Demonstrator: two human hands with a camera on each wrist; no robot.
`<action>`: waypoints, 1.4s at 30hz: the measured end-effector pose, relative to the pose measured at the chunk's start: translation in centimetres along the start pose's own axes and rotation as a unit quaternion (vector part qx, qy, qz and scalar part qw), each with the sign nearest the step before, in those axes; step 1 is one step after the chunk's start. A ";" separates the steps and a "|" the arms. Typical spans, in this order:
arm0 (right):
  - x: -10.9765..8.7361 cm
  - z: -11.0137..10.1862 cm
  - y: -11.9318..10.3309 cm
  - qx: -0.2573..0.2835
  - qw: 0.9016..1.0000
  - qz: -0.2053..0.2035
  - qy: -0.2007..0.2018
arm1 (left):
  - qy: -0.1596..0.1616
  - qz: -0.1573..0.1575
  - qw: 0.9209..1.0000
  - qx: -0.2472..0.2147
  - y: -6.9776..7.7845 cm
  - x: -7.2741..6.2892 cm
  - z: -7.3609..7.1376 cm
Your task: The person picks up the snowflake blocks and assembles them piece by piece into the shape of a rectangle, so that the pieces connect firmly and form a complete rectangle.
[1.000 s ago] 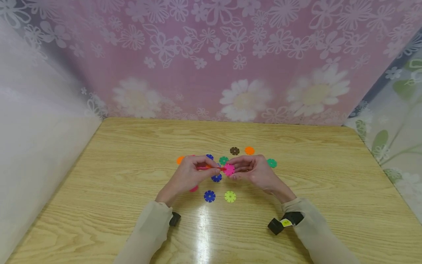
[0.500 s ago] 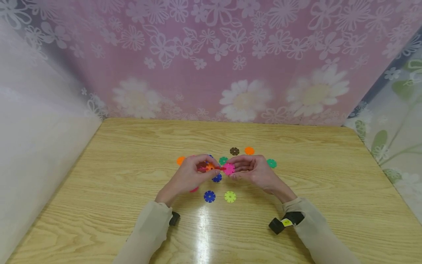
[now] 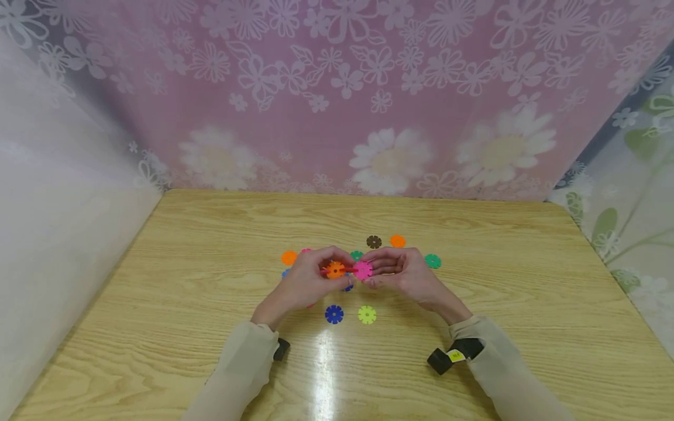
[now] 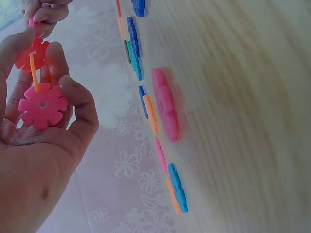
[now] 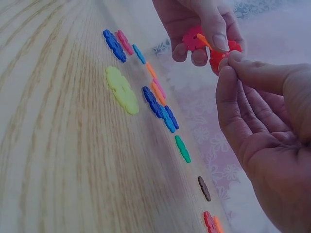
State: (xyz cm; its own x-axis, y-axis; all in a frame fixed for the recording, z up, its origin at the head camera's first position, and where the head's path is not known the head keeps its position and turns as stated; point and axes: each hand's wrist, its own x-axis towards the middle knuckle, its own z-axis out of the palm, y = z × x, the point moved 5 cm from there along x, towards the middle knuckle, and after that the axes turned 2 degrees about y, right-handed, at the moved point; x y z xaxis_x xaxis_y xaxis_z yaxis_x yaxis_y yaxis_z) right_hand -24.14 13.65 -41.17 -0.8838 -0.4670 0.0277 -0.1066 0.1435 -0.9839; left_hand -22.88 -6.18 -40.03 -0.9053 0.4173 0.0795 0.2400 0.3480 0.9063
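Yeah, gripping the disc chain (image 3: 335, 269) in left hand (image 3: 305, 280), pinching a pink disc (image 3: 363, 270) in right hand (image 3: 413, 276); probably light, stiff, slick, so grab edges.

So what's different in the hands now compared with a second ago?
The left hand edged toward the right hand, and the joined discs it holds turned, so the orange disc now faces the head camera. The pink disc pinched by the right hand shifted slightly toward the left hand. Nothing was visibly picked up or released. On the table, the brown disc and lime disc stayed put.
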 end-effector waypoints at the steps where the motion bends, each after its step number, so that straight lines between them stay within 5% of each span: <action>1: 0.0 0.0 0.0 0.002 1.000 0.000 -0.001 | 0.001 0.001 1.000 0.002 0.0 0.0 0.0; 22: -0.5 -0.7 -0.2 0.020 1.000 0.014 0.000 | 0.006 -0.003 1.000 -0.017 -0.1 -0.3 -0.1; 36: -0.1 0.4 0.1 0.052 0.998 0.038 0.004 | 0.006 -0.017 0.998 0.062 0.1 -0.2 0.2; 42: -0.2 0.3 0.0 0.041 0.998 0.038 0.005 | 0.005 -0.016 0.998 0.059 -0.1 -0.2 0.0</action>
State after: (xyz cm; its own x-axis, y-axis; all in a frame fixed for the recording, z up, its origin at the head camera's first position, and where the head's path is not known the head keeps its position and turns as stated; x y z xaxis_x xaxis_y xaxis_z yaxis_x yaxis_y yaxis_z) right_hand -23.83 13.52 -41.18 -0.8928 -0.4481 -0.0471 -0.0010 0.1064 -0.9943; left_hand -22.78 -6.32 -40.11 -0.9162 0.3968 0.0565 0.2505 0.4570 0.8535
